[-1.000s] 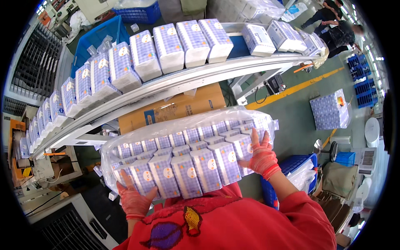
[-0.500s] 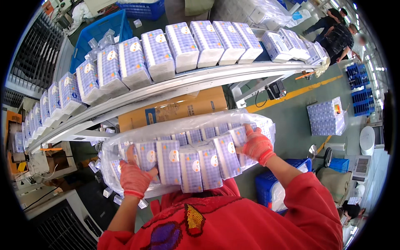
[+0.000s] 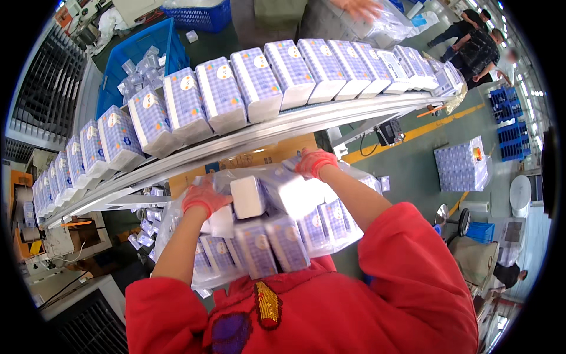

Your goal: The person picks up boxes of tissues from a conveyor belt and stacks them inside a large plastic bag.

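A clear plastic bag point(image 3: 197, 277) full of purple-checked tissue packs point(image 3: 254, 248) lies against my front, below the conveyor. Some packs stand upright at its near side; others are tipped, with white ends point(image 3: 247, 197) facing up. My left hand point(image 3: 206, 199), in a red glove, grips the left end of the tipped packs, thumb pointing inward. At the far right end of those packs, my right hand point(image 3: 315, 163), gloved alike, has its fingers bent over a pack and the bag film. Glare and blur hide part of the contact.
A curved conveyor point(image 3: 247, 135) carries a row of tissue packs point(image 3: 256, 82) beyond the bag. Behind it stands a blue crate point(image 3: 174, 44) of small packs. A cardboard box point(image 3: 277, 150) sits under the conveyor. Another person's hand point(image 3: 359, 8) shows at top; a wrapped bundle point(image 3: 458, 165) stands right.
Both hands have moved away from me, the right one also leftward. The packs between them have tipped, showing white ends. Packs on the conveyor have shifted, and another person's hand has appeared at the top.
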Available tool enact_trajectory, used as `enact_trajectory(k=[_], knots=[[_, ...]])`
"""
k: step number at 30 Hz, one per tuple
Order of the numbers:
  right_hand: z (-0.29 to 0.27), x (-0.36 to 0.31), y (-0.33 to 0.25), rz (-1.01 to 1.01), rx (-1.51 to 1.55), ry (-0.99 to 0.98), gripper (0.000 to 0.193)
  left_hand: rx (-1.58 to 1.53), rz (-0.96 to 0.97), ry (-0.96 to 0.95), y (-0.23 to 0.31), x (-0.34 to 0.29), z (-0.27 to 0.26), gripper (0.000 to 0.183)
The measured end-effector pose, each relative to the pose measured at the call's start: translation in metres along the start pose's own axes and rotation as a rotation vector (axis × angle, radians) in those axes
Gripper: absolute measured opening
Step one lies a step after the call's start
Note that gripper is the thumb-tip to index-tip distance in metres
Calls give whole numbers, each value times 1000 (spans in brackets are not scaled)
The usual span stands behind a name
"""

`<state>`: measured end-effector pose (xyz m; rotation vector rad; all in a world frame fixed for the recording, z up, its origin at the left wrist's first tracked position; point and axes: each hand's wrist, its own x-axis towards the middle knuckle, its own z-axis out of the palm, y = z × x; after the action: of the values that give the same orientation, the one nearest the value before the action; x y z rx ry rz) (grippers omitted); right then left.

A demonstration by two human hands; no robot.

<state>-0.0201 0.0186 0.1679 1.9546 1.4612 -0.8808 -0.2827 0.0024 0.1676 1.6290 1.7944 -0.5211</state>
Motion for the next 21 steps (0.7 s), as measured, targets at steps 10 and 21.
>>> enact_trajectory(k=[10,21], knots=[[14,-41,-33,-102,58,142,76,-172,25,102,-49,-15,-6,91],[46,-50,-17,-343,248,61,110,-623,172,118,-120,-9,62,109]])
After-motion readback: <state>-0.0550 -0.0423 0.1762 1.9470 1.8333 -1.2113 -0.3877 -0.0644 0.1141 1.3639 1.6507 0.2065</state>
